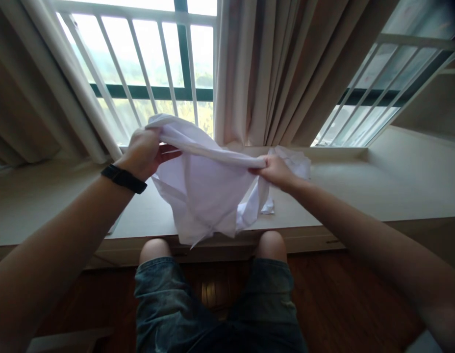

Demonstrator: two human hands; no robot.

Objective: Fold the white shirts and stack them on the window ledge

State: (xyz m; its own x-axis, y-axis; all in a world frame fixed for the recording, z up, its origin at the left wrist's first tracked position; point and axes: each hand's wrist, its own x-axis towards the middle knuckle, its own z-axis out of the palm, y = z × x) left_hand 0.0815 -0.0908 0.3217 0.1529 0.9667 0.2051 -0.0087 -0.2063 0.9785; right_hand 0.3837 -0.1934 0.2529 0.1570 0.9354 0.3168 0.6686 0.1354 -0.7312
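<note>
A thin white cloth garment (213, 191) hangs in loose folds between my two hands, above the front edge of the window ledge. Its exact kind I cannot make out. My left hand (146, 152), with a black band on the wrist, grips the upper left part of the fabric, thumb side hidden under a fold. At the other end my right hand (277, 171) pinches the top edge of the cloth. The upper edge is stretched between them, and the lower part droops with a thin strip dangling near my knees.
Behind the right hand lies a crumpled translucent white wrapper (295, 162) on the pale window ledge (341, 191). A small white packet (267, 206) rests near the ledge's front. Beige curtains (245, 73) and white window bars (139, 49) stand behind. My knees touch or nearly touch the ledge front.
</note>
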